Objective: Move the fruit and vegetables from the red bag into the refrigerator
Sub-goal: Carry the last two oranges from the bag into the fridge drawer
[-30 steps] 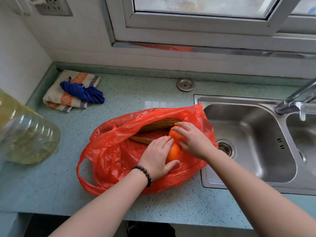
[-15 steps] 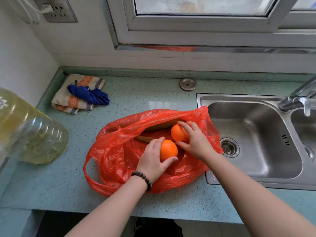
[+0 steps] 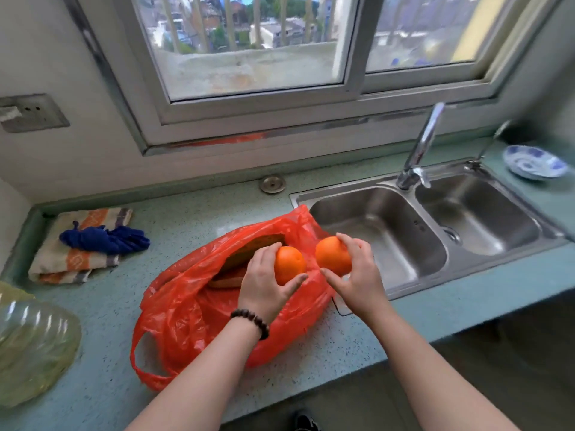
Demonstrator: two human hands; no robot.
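A red plastic bag (image 3: 189, 309) lies open on the green countertop (image 3: 105, 309), beside the sink. My left hand (image 3: 264, 286) grips one orange (image 3: 288, 263) above the bag's mouth. My right hand (image 3: 357, 275) grips a second orange (image 3: 331, 255) over the bag's right edge. Inside the bag, long brownish-green produce (image 3: 249, 255) shows partly behind my left hand; the rest of the bag's contents is hidden. The refrigerator is not in view.
A double steel sink (image 3: 435, 231) with a tap (image 3: 420, 150) fills the right side. A blue-patterned bowl (image 3: 533, 163) sits far right. Folded cloths (image 3: 84, 244) lie at the back left, a large clear oil bottle (image 3: 31, 343) at the left edge.
Both hands have lifted their oranges up out of the bag and drawn them slightly apart. The camera has tilted up, so the window and the whole sink show.
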